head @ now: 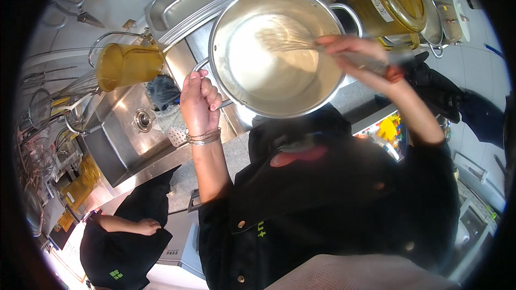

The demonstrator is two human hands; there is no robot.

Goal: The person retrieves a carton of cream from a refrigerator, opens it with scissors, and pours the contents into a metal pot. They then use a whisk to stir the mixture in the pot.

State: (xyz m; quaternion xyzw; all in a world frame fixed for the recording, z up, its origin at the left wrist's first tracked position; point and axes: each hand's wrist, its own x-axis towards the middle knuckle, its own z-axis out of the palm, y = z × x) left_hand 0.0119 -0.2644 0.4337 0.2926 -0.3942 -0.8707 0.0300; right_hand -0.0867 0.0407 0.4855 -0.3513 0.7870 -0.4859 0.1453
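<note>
A large two-handled stainless steel pot (278, 104) stands in front of me with a pale, glossy liquid (252, 54) in its bottom. Closed around the pot's left loop handle (200, 64) is my left hand (199, 96), with several thin bracelets at the wrist. My right hand (358, 56), blurred by motion, grips the handle of a wire balloon whisk (292, 42); its blurred wires are inside the pot, over the liquid. Whether the wire tips touch the pot's bottom cannot be told. The right loop handle (354, 14) is free of my hands.
Stacked steel pans (193, 2) sit behind the pot's left side. A sink (133, 129) with a dark cloth (161, 90) and an amber pitcher (129, 66) are at left. An amber lidded container (363, 4) stands at right. Another person's forearm (125, 224) shows lower left.
</note>
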